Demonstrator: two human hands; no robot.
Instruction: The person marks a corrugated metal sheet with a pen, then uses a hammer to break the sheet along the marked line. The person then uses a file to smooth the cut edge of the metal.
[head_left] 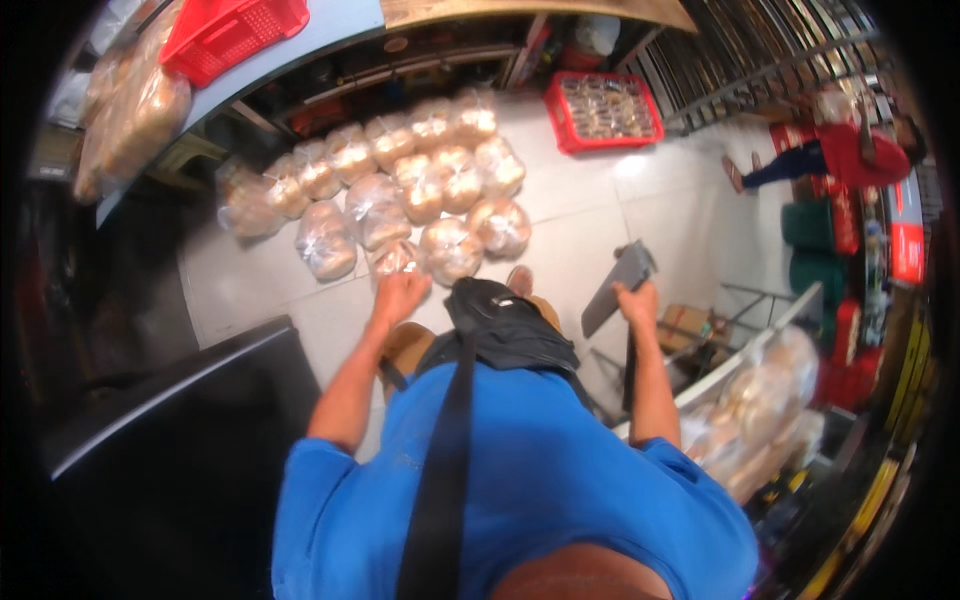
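Observation:
My left hand is closed in front of me, its fingers at a clear plastic bag of bread. The grip itself is partly hidden by the back of the hand. Beyond it, several more clear bags packed with round brown bread stand in rows on the tiled floor. Out to my right, my right hand is wrapped round a flat, grey, rectangular slab, held tilted; its exact kind does not show. A black bag hangs at my waist from a strap.
A red crate full of small packets stands on the floor ahead. Another red crate and bagged bread are on the counter at far left. A dark box-like unit is at left, a table with bags at right. A person stands far right.

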